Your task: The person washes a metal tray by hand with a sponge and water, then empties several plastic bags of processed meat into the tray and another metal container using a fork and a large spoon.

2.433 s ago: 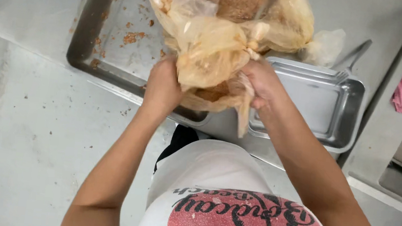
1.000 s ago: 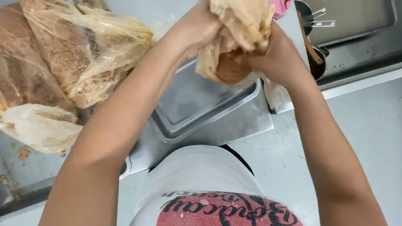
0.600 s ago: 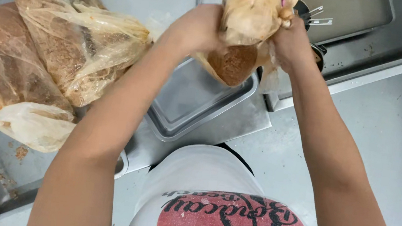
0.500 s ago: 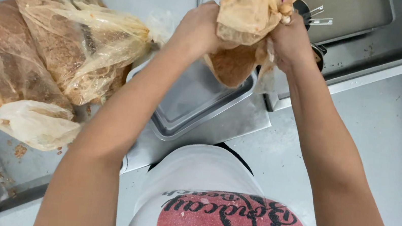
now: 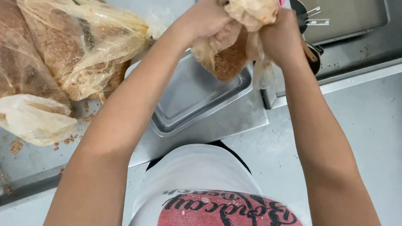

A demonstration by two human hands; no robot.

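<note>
Head view, single moment. Both hands were raised over the small steel pan (image 5: 198,97) and closed on one yellowish plastic bag (image 5: 247,4) holding a brown, crumbly mass (image 5: 228,60). The left hand (image 5: 205,19) gripped the bag from the left, fingers curled tight around the gathered film; the right hand (image 5: 282,36) clamped the other side, fingers likewise wrapped and pressed together, with no gap showing between them. The bag hung in the air, its filled lower end dangling just above the far part of the pan without touching it as far as could be judged; the bunched upper film stood above the fists. Held this way, the weight sat low and the pan lay directly beneath, so any crumbs that fell would probably land in it. The pan itself looked bare and rested on the steel counter (image 5: 240,125). To the left, a large tray (image 5: 13,182) carried two more filled bags: one (image 5: 67,35) lying diagonally with loose film at its near end, the other (image 5: 2,68) beside it at the left edge. Loose crumbs (image 5: 15,145) were scattered on the tray floor near them. Beyond the right hand, a sink basin (image 5: 351,14) and some metal utensils (image 5: 310,16) were visible.
</note>
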